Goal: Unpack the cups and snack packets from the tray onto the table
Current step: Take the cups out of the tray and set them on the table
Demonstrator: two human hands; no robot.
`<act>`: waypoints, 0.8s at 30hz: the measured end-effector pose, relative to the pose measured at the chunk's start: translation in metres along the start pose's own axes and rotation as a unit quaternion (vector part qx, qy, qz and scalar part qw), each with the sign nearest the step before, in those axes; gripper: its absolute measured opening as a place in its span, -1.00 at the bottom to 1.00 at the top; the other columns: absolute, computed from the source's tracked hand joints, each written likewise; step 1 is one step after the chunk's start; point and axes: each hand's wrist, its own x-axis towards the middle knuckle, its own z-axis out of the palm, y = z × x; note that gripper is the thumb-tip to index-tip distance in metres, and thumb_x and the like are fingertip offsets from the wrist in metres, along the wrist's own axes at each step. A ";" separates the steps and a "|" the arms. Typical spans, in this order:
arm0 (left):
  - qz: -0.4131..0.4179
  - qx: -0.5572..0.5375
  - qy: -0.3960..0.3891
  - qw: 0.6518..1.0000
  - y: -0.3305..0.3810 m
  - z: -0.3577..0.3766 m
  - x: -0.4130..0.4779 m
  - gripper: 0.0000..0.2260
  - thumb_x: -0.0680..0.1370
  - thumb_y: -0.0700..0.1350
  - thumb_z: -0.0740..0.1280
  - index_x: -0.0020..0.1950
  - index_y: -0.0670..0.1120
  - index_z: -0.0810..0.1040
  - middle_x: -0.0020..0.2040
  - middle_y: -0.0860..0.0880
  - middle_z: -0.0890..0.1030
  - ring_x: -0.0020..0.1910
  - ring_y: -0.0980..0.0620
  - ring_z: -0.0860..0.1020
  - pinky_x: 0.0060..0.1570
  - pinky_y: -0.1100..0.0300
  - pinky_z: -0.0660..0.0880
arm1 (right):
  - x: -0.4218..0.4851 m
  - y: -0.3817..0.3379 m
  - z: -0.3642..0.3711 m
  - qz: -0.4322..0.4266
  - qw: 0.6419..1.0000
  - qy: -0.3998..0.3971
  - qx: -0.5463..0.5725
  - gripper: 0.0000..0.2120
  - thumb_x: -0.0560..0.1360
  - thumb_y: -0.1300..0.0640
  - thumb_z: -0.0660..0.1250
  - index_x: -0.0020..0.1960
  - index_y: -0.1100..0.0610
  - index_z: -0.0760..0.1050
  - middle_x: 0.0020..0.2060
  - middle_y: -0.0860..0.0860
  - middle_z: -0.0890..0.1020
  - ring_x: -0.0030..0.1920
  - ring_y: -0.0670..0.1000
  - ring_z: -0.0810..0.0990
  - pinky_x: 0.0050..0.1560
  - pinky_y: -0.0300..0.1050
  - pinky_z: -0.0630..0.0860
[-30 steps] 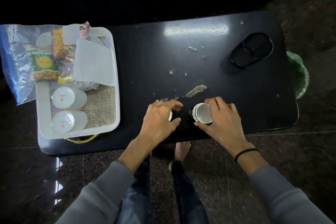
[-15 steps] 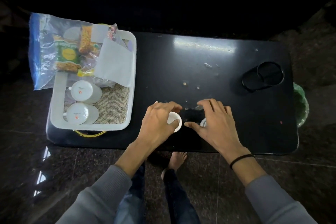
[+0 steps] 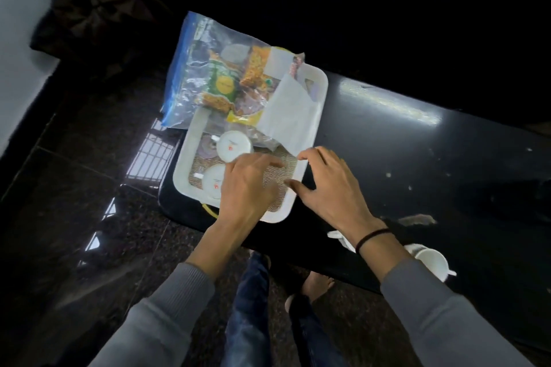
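Closest to us, a white cup (image 3: 432,264) is on the black table (image 3: 387,143) by the right sleeve (image 3: 417,307). Next, the left hand (image 3: 250,185) is over the white tray (image 3: 181,185), fingers loose, holding nothing. The right hand (image 3: 328,188) is at the tray's right edge, loose too, holding nothing. We see two cups (image 3: 234,146) in the tray, each with a tiny red mark we cannot read. Farthest, snack packets (image 3: 222,85) lie in a clear bag (image 3: 190,68); the green one's yellow label is too blurry.
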 end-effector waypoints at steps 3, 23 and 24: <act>-0.005 0.086 0.046 0.995 -0.020 -0.010 0.013 -0.60 0.45 -0.25 0.46 0.28 -0.05 0.60 0.26 -0.04 0.62 0.31 -0.10 0.50 0.29 0.06 0.29 | 0.026 -0.021 0.008 -0.006 0.999 -0.015 0.030 -0.59 0.53 -0.07 0.47 0.27 0.07 0.47 0.19 -0.01 0.57 0.23 0.06 0.53 0.12 0.01 0.55; 0.003 0.035 0.036 0.999 -0.034 -0.041 0.051 -0.43 0.36 0.00 0.60 0.33 0.00 0.53 0.19 -0.02 0.57 0.11 -0.05 0.55 -0.15 0.14 0.43 | 0.041 -0.013 0.008 0.073 0.982 -0.010 0.173 -0.61 0.52 -0.17 0.46 0.24 -0.03 0.47 0.14 -0.17 0.60 0.05 -0.13 0.58 0.05 0.03 0.65; -0.012 -0.011 0.035 0.999 -0.030 -0.044 0.050 -0.43 0.35 0.04 0.61 0.32 0.01 0.55 0.15 0.01 0.58 0.07 -0.01 0.55 -0.13 0.18 0.44 | 0.039 -0.011 0.005 0.076 0.978 -0.011 0.192 -0.58 0.50 -0.17 0.48 0.26 -0.03 0.47 0.16 -0.17 0.59 0.03 -0.16 0.58 0.03 -0.02 0.64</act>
